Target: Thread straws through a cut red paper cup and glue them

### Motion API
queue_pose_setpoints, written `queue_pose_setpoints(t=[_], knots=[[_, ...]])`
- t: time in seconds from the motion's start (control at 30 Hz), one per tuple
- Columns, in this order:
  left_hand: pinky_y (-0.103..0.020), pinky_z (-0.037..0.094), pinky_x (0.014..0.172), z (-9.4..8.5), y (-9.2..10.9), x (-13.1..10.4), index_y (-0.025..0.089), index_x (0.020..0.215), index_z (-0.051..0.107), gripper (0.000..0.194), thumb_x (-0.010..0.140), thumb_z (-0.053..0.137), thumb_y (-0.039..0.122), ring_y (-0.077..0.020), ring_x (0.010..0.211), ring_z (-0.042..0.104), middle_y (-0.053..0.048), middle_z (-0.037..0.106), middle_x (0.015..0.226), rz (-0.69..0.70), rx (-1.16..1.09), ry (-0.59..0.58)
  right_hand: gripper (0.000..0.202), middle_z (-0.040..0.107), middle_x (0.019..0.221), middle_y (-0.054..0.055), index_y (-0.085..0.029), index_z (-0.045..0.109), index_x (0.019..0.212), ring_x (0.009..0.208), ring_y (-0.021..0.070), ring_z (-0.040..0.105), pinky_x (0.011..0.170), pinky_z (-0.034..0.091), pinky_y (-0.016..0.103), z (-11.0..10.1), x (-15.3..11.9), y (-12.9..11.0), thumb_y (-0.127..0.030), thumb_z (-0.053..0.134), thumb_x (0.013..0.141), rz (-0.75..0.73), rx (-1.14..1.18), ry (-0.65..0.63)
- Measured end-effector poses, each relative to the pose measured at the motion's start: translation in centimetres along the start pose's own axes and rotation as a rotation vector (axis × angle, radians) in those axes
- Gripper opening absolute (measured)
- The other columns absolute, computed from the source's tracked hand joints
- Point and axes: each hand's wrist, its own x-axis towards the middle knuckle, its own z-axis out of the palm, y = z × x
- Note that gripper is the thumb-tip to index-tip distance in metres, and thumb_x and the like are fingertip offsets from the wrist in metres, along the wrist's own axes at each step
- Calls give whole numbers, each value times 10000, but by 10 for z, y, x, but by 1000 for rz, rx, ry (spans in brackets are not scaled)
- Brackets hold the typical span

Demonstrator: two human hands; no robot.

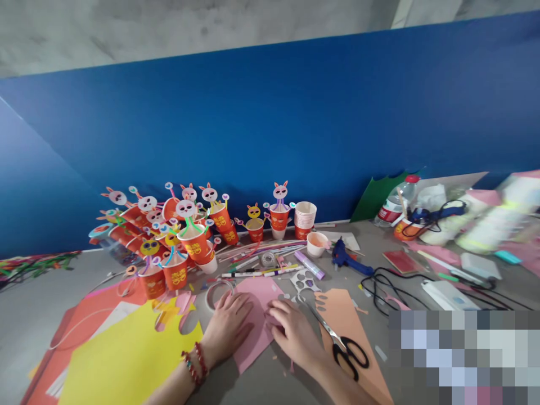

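My left hand (pixel 230 323) lies flat and relaxed on the pink paper (pixel 258 332) before me, whether my curled right hand (pixel 291 323) pinches its edge I can't make out, and many cups (pixel 193 248) already carry faces (pixel 185 208) while the stack (pixel 306 219) carries none.

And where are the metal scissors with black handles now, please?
In the head view, the metal scissors with black handles lie mostly on the light-orange paper sheet, just right of the right hand.
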Motion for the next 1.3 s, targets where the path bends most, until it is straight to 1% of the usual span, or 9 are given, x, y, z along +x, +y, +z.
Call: queue_pose_setpoints(t=[0.13, 0.27, 0.4, 0.47, 0.57, 0.67, 0.8, 1.07, 1.3], knots=[[-567, 346, 1125, 4, -2, -4, 235, 1300, 542, 394, 908, 538, 272, -298, 1279, 523, -113, 596, 1377, 16, -11, 30, 342, 685, 1246, 104, -228, 705, 1091, 1183, 301, 610, 1015, 498, 460, -12, -3, -4, -88, 617, 791, 9, -47, -12], [-578, 357, 1121, 9, -6, -6, 226, 1289, 565, 406, 884, 552, 262, -312, 1271, 537, -119, 611, 1363, 35, -21, 74, 290, 675, 1274, 94, -262, 663, 1189, 1176, 275, 630, 981, 528, 420, -51, 14, 5, -251, 586, 909, -49, -47, 113], [-574, 358, 1124, 11, -8, -5, 229, 1254, 596, 380, 877, 555, 259, -303, 1251, 560, -115, 630, 1344, 39, -63, 105, 276, 683, 1252, 100, -236, 655, 1189, 1170, 271, 626, 1018, 495, 422, -115, 69, 32, -316, 497, 977, -91, -275, 291], [-580, 351, 1124, 10, -8, -5, 236, 1242, 604, 366, 881, 546, 250, -299, 1243, 567, -112, 640, 1332, 24, -79, 107, 305, 666, 1280, 123, -184, 635, 1222, 1174, 276, 605, 1011, 482, 404, -145, 105, 49, -288, 476, 982, -21, -502, 286], [-599, 340, 1122, 7, -6, -4, 235, 1237, 607, 360, 885, 537, 246, -301, 1245, 564, -115, 639, 1335, 12, -86, 99, 337, 660, 1284, 180, -106, 626, 1234, 1156, 330, 586, 978, 455, 433, -174, 152, 69, -191, 516, 927, 19, -628, 242], [-626, 317, 1126, 5, -5, -5, 236, 1244, 603, 359, 893, 532, 253, -302, 1251, 561, -110, 637, 1343, -3, -93, 91, 284, 736, 1108, 164, -120, 680, 1134, 1039, 308, 628, 859, 461, 369, -183, 179, 80, -149, 521, 900, 22, -704, 150], [-625, 301, 1133, 5, -4, -5, 247, 1248, 603, 362, 892, 539, 246, -297, 1256, 558, -103, 642, 1344, -17, -108, 95, 221, 757, 868, 148, -140, 727, 880, 869, 263, 660, 731, 407, 314, -182, 189, 88, -140, 507, 897, 55, -774, 50], [-617, 264, 1150, 6, -5, -4, 245, 1244, 610, 357, 894, 536, 241, -281, 1253, 562, -89, 648, 1335, -25, -108, 92, 200, 752, 816, 36, -227, 724, 823, 687, 179, 631, 555, 269, 267, -196, 202, 101, -213, 529, 867, 152, -734, -35], [-619, 249, 1156, 5, -5, -4, 251, 1232, 610, 357, 882, 543, 229, -279, 1241, 572, -86, 652, 1331, -29, -111, 97, 188, 718, 744, -2, -224, 698, 732, 603, 142, 579, 513, 240, 255, -204, 211, 101, -340, 592, 835, 159, -641, -7]])
